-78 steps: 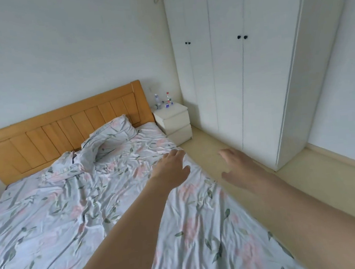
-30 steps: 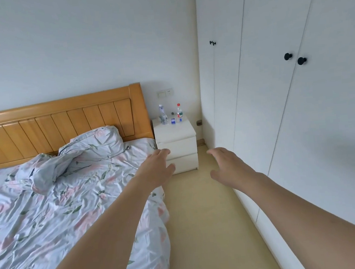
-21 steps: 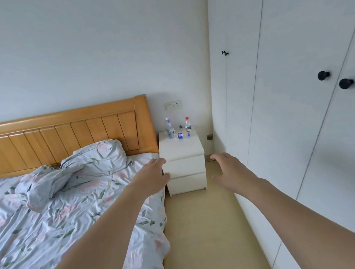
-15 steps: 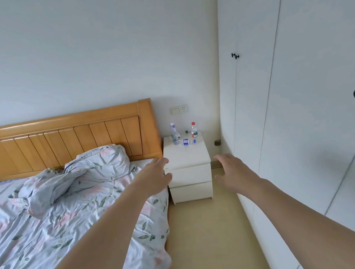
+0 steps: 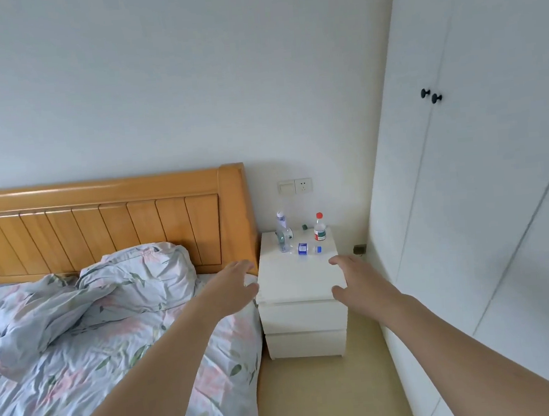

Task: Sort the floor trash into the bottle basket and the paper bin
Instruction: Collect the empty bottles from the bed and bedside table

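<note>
Both the left hand (image 5: 232, 286) and the right hand (image 5: 355, 278) hang empty with loose fingers before the nightstand (image 5: 301, 283), three bottles (image 5: 319, 227) waiting unsorted on its top, basket and bin nowhere in sight.

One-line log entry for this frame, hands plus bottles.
left hand: open, empty | right hand: open, empty | nightstand: two bottles upright, one lying | baskets: unseen
</note>
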{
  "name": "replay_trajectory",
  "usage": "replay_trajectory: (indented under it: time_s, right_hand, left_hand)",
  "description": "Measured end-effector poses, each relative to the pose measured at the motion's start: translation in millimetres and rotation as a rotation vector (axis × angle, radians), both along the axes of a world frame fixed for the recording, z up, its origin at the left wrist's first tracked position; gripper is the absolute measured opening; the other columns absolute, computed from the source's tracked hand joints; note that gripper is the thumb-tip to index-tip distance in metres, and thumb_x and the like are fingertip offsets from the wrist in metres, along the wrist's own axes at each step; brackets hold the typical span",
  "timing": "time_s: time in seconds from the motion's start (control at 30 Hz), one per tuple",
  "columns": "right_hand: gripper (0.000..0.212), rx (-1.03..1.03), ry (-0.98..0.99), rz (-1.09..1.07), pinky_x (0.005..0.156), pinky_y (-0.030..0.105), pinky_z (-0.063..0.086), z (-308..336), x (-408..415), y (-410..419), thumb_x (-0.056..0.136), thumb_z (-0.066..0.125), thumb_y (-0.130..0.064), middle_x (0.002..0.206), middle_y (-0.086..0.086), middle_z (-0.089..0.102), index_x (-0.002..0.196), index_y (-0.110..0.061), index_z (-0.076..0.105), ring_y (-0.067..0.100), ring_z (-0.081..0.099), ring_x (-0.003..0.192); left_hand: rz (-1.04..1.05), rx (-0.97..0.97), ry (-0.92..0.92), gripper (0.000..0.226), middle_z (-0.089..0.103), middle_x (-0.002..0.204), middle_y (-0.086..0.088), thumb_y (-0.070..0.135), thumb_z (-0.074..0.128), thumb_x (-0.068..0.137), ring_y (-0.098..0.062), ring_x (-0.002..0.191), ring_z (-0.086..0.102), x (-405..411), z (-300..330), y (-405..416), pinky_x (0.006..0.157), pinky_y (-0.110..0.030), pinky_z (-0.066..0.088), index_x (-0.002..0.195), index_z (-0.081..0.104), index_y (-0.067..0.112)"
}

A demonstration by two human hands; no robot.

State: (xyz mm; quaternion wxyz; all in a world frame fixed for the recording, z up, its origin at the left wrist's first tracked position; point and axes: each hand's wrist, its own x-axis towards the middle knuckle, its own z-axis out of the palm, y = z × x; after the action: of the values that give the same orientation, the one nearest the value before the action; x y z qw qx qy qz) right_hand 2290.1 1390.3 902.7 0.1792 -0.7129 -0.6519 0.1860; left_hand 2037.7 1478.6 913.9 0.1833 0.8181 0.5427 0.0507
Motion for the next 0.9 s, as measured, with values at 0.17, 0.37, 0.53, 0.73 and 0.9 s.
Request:
replay_trajectory:
  time_s: [0.17,0.37,0.53,0.73,0.9]
  right_hand:
    - [0.057,0.001,0.013,-0.062,0.103,0.029,0.037,4.6,37.2,103.6,0.090,0.051,-0.018,0.150,-0.003,0.033,0.145,-0.020,0.035,0.018,0.038,0.132]
    - [0.057,-0.064,0.033,-0.108,0.106,0.026,0.033,-18.4,83.7,190.0,0.092,0.052,-0.020,0.151,-0.003,0.033,0.146,-0.018,0.034,0.016,0.034,0.136]
    - [0.057,-0.106,0.058,-0.104,0.104,0.026,0.035,-46.9,130.7,267.7,0.092,0.052,-0.020,0.151,-0.002,0.032,0.145,-0.019,0.033,0.016,0.038,0.133]
    - [0.059,-0.130,0.093,-0.124,0.105,0.029,0.037,-59.9,197.0,364.7,0.091,0.051,-0.017,0.151,0.000,0.033,0.146,-0.018,0.032,0.019,0.039,0.132]
    - [0.056,-0.169,0.109,-0.101,0.103,0.030,0.037,-79.4,225.0,440.1,0.091,0.051,-0.020,0.150,-0.002,0.033,0.145,-0.019,0.033,0.018,0.040,0.131]
  left_hand:
    - [0.032,-0.018,-0.027,0.052,0.042,0.147,-0.004,0.032,0.050,0.096,-0.021,0.126,0.049,30.8,-3.7,119.0,0.100,-0.031,0.043,0.145,0.039,0.018]
    - [-0.064,-0.069,-0.021,0.050,0.039,0.149,0.006,0.032,0.049,0.096,-0.016,0.116,0.055,93.4,-36.1,199.6,0.095,-0.031,0.045,0.144,0.040,0.021]
    - [-0.106,-0.128,0.042,0.049,0.038,0.148,0.007,0.032,0.048,0.096,-0.015,0.121,0.052,141.9,-71.8,272.8,0.096,-0.030,0.044,0.143,0.039,0.023]
    - [-0.095,-0.154,0.147,0.049,0.042,0.145,0.004,0.032,0.048,0.096,-0.017,0.121,0.052,189.2,-85.0,373.2,0.102,-0.034,0.044,0.143,0.039,0.024]
    - [-0.106,-0.196,0.156,0.044,0.046,0.140,0.005,0.031,0.050,0.095,-0.016,0.115,0.054,226.5,-109.5,439.5,0.095,-0.029,0.046,0.138,0.045,0.024]
